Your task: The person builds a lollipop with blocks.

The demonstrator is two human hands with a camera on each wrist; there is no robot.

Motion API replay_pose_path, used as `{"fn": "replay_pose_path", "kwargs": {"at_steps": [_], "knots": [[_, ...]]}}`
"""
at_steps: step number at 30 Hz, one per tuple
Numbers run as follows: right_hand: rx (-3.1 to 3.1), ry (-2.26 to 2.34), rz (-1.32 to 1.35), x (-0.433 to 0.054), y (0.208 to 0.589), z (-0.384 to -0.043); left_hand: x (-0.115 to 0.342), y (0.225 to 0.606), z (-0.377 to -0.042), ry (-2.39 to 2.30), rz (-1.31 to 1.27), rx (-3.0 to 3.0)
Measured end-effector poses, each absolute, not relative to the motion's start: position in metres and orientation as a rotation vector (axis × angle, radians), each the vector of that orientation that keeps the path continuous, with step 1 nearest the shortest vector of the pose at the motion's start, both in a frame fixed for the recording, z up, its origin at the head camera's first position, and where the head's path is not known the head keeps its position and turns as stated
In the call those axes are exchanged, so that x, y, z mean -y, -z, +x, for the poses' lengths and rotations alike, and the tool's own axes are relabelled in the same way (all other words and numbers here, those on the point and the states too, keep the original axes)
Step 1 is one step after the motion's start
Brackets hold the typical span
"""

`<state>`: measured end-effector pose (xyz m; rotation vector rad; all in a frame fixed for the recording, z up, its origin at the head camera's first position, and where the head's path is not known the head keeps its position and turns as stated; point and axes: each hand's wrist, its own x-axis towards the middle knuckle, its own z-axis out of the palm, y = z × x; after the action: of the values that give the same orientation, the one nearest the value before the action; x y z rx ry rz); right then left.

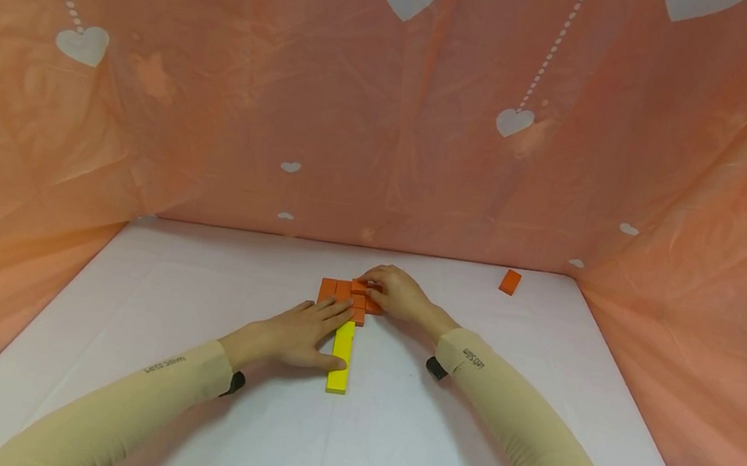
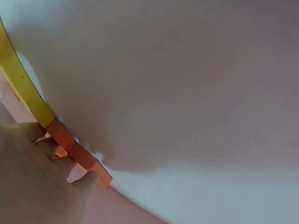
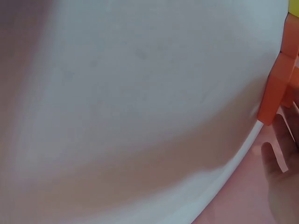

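Several flat orange blocks (image 1: 326, 290) lie side by side in a cluster on the white table. From its near side a long yellow block (image 1: 337, 379) runs toward me. My left hand (image 1: 296, 333) lies across both with fingers extended, fingertips at the orange blocks and thumb on the yellow one. Along the cluster's far right, my right hand (image 1: 401, 293) pinches an orange block (image 1: 358, 288) between thumb and fingers. The left wrist view shows the yellow block (image 2: 23, 84) end to end with orange blocks (image 2: 84, 156). An orange block (image 3: 276, 88) appears beside my right fingers in the right wrist view.
A separate orange block (image 1: 510, 282) sits near the table's back right corner. A pink curtain (image 1: 388, 125) with white hearts encloses the white table (image 1: 247, 437) at the back and both sides.
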<state>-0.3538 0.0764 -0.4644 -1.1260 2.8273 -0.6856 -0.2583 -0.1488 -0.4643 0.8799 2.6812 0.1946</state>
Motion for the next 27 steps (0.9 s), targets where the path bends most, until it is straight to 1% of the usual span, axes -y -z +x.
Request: {"fn": "replay_pose_path", "kwargs": {"at_steps": [11, 27], "knots": [[-2.768, 0.704, -0.965, -0.0754, 0.4678, -0.3560, 0.1493, 0.4658, -0.2608, -0.208, 0.892, -2.679], [-2.765, 0.741, -0.975, -0.0801, 0.4630, -0.3515, 0.1473, 0.4648, -0.2579, -0.207, 0.876, -2.682]]}}
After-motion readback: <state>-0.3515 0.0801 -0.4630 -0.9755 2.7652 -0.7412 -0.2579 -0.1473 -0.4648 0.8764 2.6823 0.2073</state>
